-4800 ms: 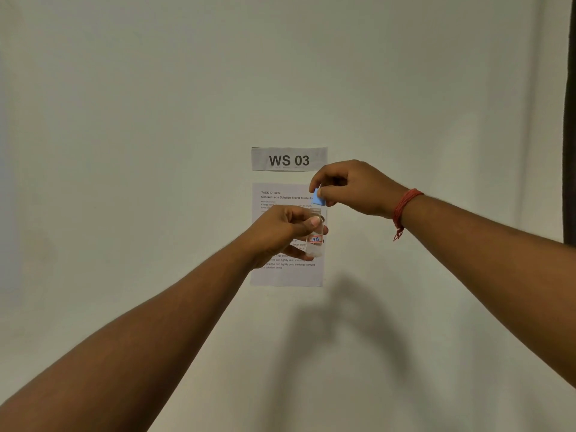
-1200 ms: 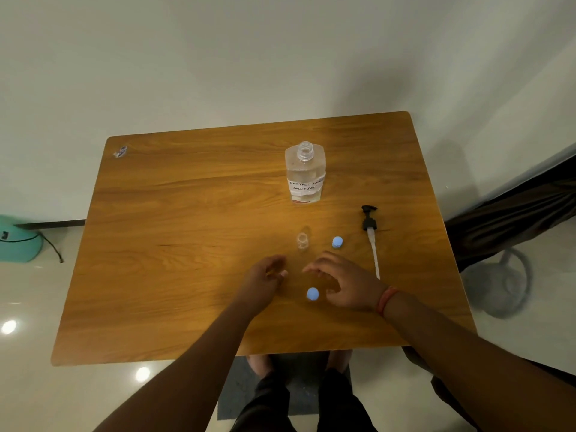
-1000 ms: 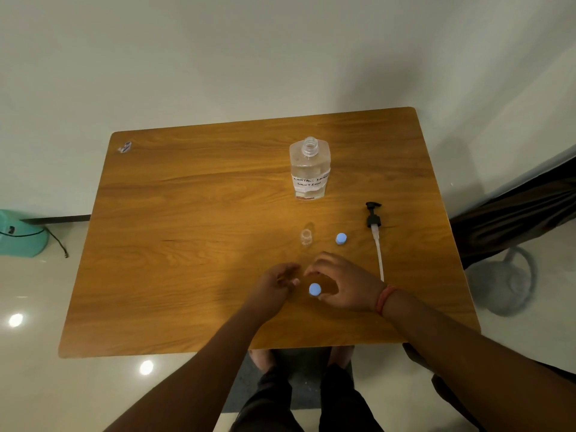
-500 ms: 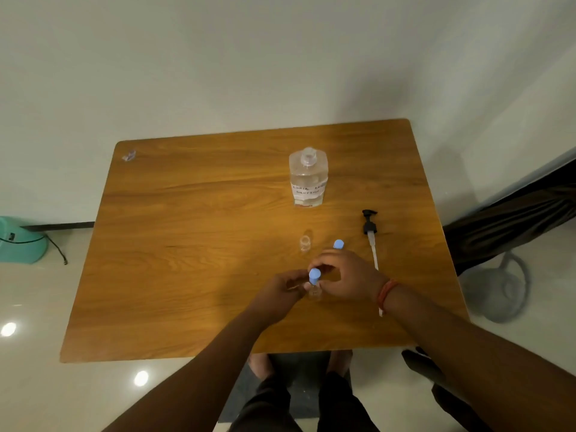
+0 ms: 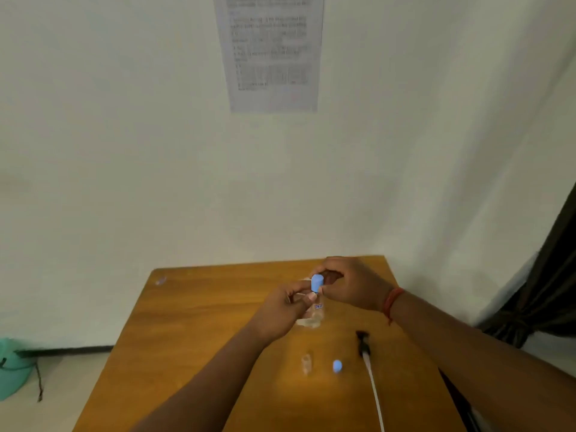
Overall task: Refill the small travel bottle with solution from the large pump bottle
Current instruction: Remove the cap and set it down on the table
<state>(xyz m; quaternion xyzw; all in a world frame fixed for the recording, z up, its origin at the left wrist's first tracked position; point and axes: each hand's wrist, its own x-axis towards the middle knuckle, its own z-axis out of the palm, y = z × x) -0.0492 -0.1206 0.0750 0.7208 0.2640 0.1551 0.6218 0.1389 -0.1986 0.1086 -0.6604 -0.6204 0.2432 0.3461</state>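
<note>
Above table (image 5: 193, 322), hands (image 5: 318, 294) pinch capped small bottle (image 5: 317, 302), seemingly hiding large bottle.

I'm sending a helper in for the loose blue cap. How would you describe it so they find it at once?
On the wooden table, look nearer the person than the raised hands. The loose blue cap lies between a tiny clear bottle and the black pump head. The other blue cap is held up in fingers.
</note>
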